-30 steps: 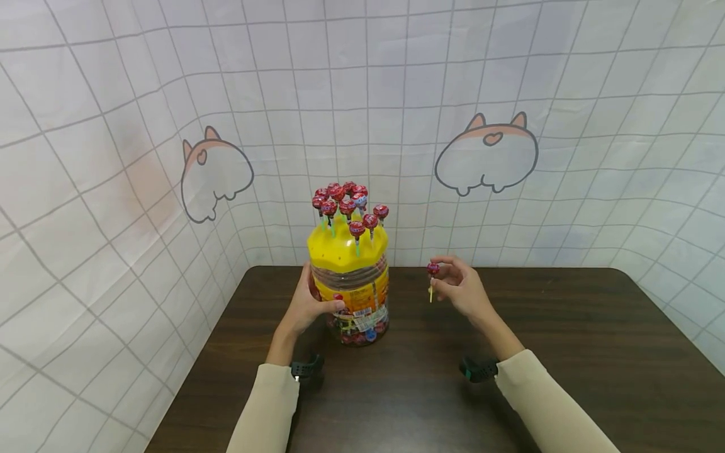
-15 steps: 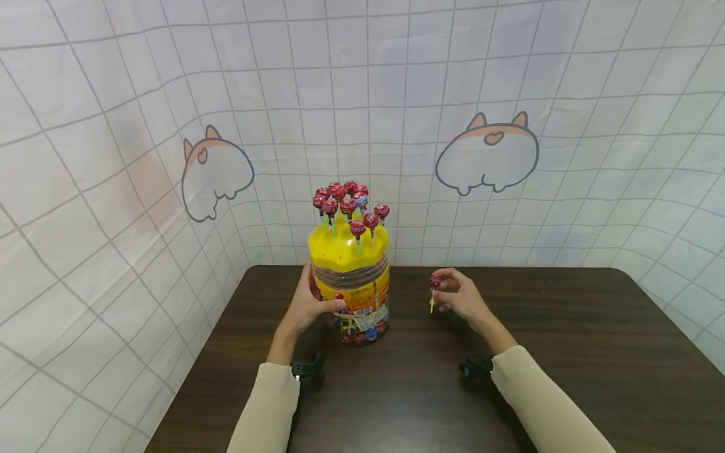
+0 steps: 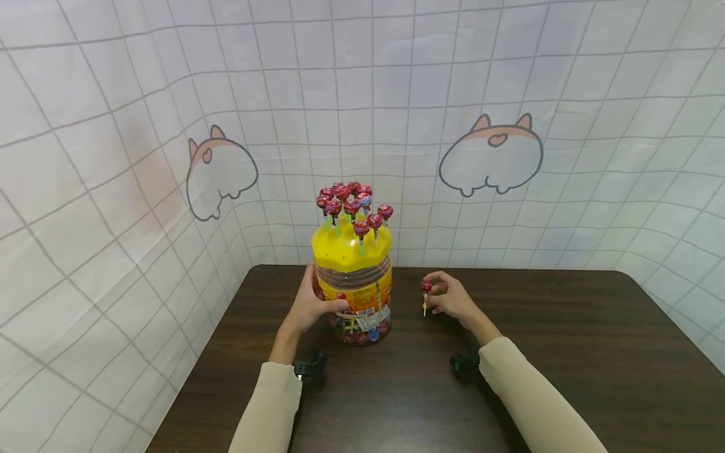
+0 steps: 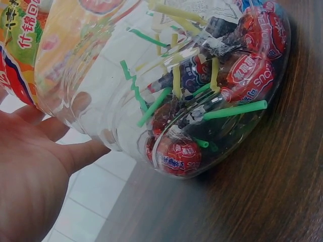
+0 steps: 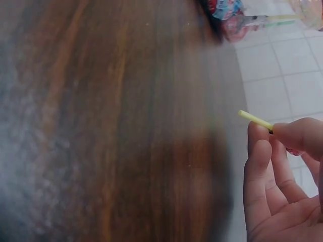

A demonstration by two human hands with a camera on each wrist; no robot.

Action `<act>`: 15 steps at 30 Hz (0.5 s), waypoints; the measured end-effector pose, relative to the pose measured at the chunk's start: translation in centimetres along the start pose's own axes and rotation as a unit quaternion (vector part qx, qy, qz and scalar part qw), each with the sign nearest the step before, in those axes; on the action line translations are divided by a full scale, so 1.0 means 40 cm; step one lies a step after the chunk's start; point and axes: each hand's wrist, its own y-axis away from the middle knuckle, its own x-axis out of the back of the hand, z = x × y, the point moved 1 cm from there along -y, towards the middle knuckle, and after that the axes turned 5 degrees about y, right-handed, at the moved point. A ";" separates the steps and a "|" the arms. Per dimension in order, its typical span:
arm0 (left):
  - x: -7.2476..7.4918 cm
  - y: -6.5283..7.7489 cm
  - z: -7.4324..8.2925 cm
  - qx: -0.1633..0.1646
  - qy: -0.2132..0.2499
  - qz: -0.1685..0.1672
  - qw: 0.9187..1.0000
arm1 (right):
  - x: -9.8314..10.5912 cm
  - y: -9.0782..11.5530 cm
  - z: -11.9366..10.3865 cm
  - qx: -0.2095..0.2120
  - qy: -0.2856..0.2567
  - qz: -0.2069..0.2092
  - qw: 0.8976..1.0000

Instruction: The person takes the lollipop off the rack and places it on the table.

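A clear plastic jar (image 3: 362,299) with a yellow lid (image 3: 345,248) stands upright on the table, a bundle of lollipops (image 3: 351,207) in red wrappers poking up from the lid. My left hand (image 3: 308,305) grips the jar's left side, thumb across the front label. Through the jar's wall in the left wrist view, loose lollipops (image 4: 247,75) with green and yellow sticks lie at the bottom. To the right of the jar, my right hand (image 3: 453,299) pinches one lollipop (image 3: 426,286) upright, head up. Its yellow stick (image 5: 255,120) juts past the fingertips in the right wrist view.
The dark wooden table (image 3: 566,340) extends to both sides and in front of the jar. Behind it hangs a white gridded cloth (image 3: 396,126) with cartoon animal prints. Dark bands (image 3: 310,366) sit on both wrists.
My right hand has come down and a little left, nearer the jar, with the lollipop in its fingers. The left hand keeps its hold on the jar. The head view has shifted slightly.
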 end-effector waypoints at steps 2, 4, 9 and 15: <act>-0.001 0.000 0.000 0.000 0.001 0.000 1.000 | -0.002 -0.001 0.001 -0.003 0.005 0.001 1.000; -0.003 0.000 0.000 0.001 0.002 0.001 1.000 | -0.003 -0.002 0.004 -0.003 0.006 0.003 1.000; -0.003 0.000 -0.004 -0.002 0.000 0.000 1.000 | -0.004 -0.010 0.011 0.006 0.015 0.005 1.000; 0.000 -0.002 -0.005 -0.005 -0.002 0.001 1.000 | 0.001 -0.024 0.015 0.028 0.066 0.019 0.997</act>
